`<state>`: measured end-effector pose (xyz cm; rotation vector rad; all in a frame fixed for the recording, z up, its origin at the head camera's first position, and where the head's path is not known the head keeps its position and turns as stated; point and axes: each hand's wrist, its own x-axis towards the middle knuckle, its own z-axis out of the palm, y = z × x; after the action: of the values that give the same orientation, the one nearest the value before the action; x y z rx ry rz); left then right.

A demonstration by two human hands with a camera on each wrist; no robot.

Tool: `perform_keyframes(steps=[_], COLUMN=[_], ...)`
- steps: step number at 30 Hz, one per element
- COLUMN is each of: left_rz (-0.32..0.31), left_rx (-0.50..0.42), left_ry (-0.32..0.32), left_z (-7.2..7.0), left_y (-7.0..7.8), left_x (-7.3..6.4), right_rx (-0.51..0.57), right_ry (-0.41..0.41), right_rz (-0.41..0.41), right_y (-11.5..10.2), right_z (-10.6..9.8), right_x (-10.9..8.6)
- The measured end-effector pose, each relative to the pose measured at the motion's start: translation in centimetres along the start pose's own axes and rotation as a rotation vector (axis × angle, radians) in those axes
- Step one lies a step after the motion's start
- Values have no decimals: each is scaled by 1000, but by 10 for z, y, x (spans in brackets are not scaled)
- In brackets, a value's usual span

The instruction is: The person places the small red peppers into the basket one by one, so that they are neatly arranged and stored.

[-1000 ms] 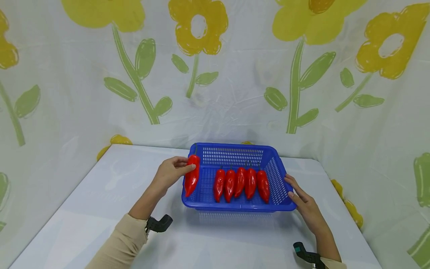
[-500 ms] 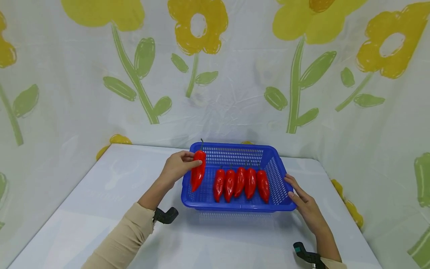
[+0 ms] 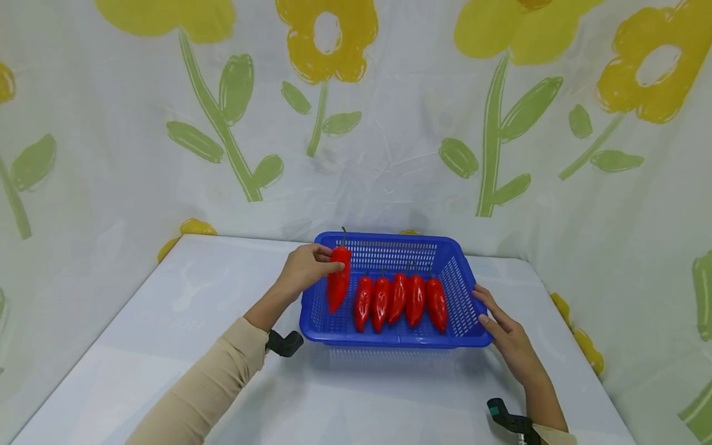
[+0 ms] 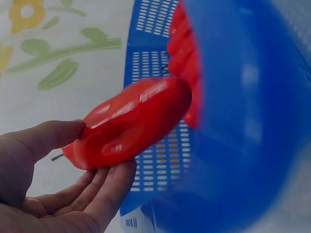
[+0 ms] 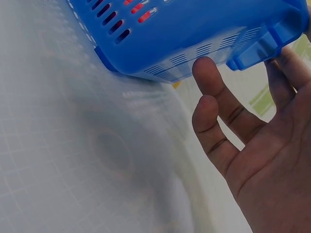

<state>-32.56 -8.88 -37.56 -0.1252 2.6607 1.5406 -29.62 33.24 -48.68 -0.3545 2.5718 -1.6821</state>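
Note:
In my left hand (image 3: 307, 268) a glossy red chili pepper (image 3: 339, 281) with a green stem is pinched between thumb and fingers. The pepper is held stem up, over the left part of a blue plastic basket (image 3: 384, 341). Several more red peppers (image 4: 183, 48) lie side by side inside the basket, stems toward the far wall. At the basket's right rim is my right hand (image 3: 512, 346), its thumb and fingers gripping the edge. From the right wrist view, two of its fingers (image 5: 214, 121) hang off the basket below the rim.
The basket stands on a white table (image 3: 167, 334) near its far edge. Behind and around it hangs a pale curtain (image 3: 389, 123) printed with yellow flowers. Black devices are strapped to the left wrist (image 3: 285, 343) and right wrist (image 3: 512, 421).
My left hand has moved right and slightly away, carrying the pepper from the basket's left rim to over its inside. The right hand has stayed at the rim.

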Motion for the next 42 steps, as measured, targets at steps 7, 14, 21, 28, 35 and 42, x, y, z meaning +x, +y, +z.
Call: perform_keyframes(steps=[7,14,21,28,35,42], left_rz=[-12,0,-43,-49,-170,-230], left_rx=[-13,105,196,326,422,435], left_ry=[-41,-49,-67,-104,-129,-138], left_z=[4,8,10,23,34,36], left_y=[2,1,8,19,26,17], left_x=[11,17,28,39,45,51], right_rx=[18,-6,-7,9,37,44], right_ry=[-11,-3,-5,-8,-2,-7], right_rz=[4,1,9,12,28,36], right_y=[2,2,1,0,0,2], right_z=[-1,0,1,0,-1,1], right_x=[2,2,3,1,-1,3])
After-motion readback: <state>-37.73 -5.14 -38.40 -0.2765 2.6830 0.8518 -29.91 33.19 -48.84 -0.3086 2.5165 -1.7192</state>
